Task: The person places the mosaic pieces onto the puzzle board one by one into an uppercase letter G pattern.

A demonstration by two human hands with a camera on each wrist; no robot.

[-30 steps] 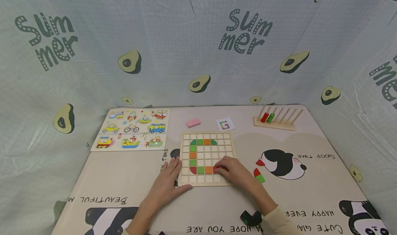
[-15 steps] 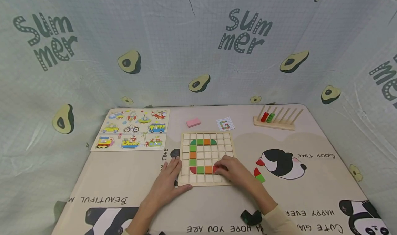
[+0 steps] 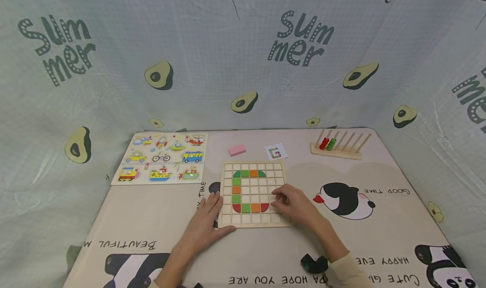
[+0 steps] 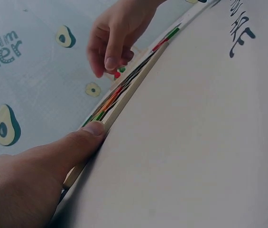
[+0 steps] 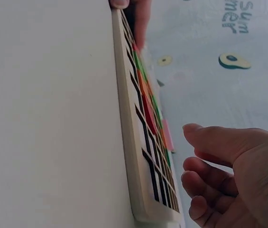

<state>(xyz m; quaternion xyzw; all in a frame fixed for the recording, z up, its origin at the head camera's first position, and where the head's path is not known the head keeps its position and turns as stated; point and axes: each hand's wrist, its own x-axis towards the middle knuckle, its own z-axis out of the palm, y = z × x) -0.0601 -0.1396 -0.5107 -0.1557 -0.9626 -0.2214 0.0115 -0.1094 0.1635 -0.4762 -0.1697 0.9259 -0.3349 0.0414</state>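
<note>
A wooden grid board (image 3: 243, 222) lies in the middle of the table in the head view. Green, orange and red tiles (image 3: 246, 208) form an open C shape in its cells. A rounded red tile (image 3: 264, 207) ends the lower row. My left hand (image 3: 206, 220) rests against the board's left side, fingers straight, its thumb (image 4: 88, 133) on the near edge. Above the board's right part hovers my right hand (image 3: 294, 203), fingers loosely bent. The right wrist view shows nothing in those fingers. Loose red and green tiles (image 4: 166, 39) lie beyond the board in the left wrist view.
Behind the board are a pink block (image 3: 237, 150) and a small card (image 3: 276, 152) with a G pattern. A vehicle puzzle board (image 3: 159, 159) lies at back left. A peg rack (image 3: 336, 152) with red and green beads stands at back right.
My right hand has let go of the red tile at the lower row's end and moved slightly right and up. It now hides the loose tiles in the head view. My left hand stays put.
</note>
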